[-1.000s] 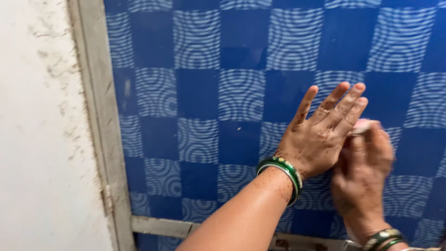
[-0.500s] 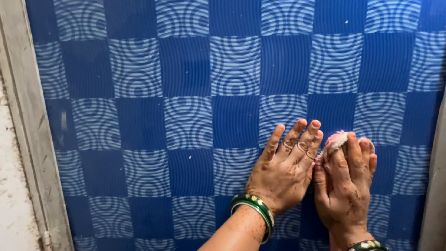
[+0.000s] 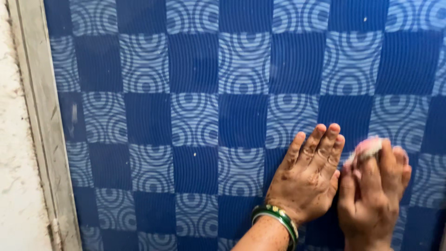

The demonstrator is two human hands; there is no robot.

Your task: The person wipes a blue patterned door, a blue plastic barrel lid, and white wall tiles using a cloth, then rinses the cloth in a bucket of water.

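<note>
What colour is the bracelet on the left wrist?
The bangles are green with gold trim, seen in the head view.

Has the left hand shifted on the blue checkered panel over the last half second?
Cannot tell. The left hand lies flat on the blue checkered panel, but the camera moved: the grey frame shifted too, and the repeating squares give no sure reference.

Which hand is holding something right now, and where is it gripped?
The right hand presses a pink cloth under its fingertips against the door panel. The left hand lies flat, empty.
</note>
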